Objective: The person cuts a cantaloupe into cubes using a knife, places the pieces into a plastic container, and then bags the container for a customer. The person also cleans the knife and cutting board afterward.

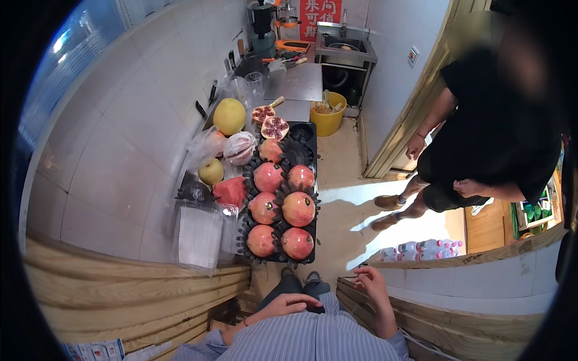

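Note:
My left hand [293, 304] rests flat in front of my striped shirt, fingers stretched to the right. A small dark patch shows under its fingertips, and I cannot tell whether it is something held. Raised on the right side is my right hand [372, 282], fingers loosely bent and apart, with nothing in it. Before me, a black plastic tray [309, 151] carries several whole pomegranates [299, 209] in dark foam cups. Two cut pomegranate halves [274, 128] lie at its far end, red seeds facing up. Both hands are apart from the tray.
Left of the tray are a yellow pomelo [229, 116], a peeled wrapped fruit [240, 148] and clear plastic containers [198, 237]. Behind stand a juicer [263, 27], steel sink [345, 44] and yellow bucket [328, 122]. A person [487, 117] in black stands right, near bottled packs [422, 249].

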A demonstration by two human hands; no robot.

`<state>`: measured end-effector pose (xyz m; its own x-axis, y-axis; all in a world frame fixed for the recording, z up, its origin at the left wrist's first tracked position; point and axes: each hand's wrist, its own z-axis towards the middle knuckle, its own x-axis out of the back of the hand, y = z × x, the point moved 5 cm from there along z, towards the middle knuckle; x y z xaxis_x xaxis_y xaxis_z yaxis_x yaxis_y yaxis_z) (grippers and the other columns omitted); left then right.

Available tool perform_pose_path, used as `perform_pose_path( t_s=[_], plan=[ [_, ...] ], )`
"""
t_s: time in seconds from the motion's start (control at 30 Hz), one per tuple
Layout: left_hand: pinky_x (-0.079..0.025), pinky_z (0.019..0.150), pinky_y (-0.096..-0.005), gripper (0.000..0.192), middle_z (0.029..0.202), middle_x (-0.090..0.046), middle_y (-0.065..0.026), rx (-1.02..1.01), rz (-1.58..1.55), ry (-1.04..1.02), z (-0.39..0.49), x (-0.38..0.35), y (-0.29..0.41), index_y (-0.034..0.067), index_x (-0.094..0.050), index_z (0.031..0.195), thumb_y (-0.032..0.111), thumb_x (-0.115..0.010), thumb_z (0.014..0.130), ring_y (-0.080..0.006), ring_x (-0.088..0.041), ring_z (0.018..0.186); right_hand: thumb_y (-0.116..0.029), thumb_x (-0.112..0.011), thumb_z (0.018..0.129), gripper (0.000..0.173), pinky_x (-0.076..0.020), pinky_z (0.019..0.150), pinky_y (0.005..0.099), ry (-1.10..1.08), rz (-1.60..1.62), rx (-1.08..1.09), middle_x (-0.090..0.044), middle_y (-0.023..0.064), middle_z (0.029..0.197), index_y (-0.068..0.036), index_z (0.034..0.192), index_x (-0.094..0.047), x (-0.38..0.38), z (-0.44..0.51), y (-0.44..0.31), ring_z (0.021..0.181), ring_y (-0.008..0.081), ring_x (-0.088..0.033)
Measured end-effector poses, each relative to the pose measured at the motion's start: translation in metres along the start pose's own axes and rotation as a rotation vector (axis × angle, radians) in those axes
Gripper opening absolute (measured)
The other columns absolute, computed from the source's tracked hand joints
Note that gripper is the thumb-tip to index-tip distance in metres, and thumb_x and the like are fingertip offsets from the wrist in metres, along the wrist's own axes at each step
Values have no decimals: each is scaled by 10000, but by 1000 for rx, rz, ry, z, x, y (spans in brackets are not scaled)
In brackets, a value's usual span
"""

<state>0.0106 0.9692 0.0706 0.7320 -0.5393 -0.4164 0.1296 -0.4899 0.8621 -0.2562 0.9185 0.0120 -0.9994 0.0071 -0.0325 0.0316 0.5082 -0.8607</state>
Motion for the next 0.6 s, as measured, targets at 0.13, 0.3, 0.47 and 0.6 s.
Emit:
perform_pose_path(
  t_s=[0.13,0.3,0.47,0.6],
  plan=[
    [-476,941,-354,274,1072,-660,-173,-202,-115,434,-4,61,24,-57,-578,1151,92,-482,942,-234,-633,1018,-99,-591,860,205,-526,699,305,62,-379,142,-643,114,965,-8,1043,-612,-9,50,-30,802,185,-651],
    [-497,830,-291,233,991,-661,-124,-430,-197,740,-24,128,49,-36,-590,1102,101,-495,939,-170,-632,890,-129,-627,826,250,-518,711,344,57,-697,389,-644,149,953,-9,1044,-628,-50,89,-136,784,248,-648],
    [-492,856,-295,249,1044,-658,-105,-299,16,864,1,133,56,-32,-595,1124,86,-497,928,-166,-634,916,-209,-632,834,308,-517,776,402,-290,-1051,372,-656,180,1015,-17,1076,-631,-100,156,-172,881,321,-647],
    [-465,965,-341,288,1250,-571,-142,-304,-135,851,44,122,43,-44,-561,1194,12,-503,917,-221,-545,1171,-253,-615,848,331,-509,826,422,-615,-1310,420,-657,180,1031,-36,1098,-632,-135,210,-181,943,345,-636]
  ],
)
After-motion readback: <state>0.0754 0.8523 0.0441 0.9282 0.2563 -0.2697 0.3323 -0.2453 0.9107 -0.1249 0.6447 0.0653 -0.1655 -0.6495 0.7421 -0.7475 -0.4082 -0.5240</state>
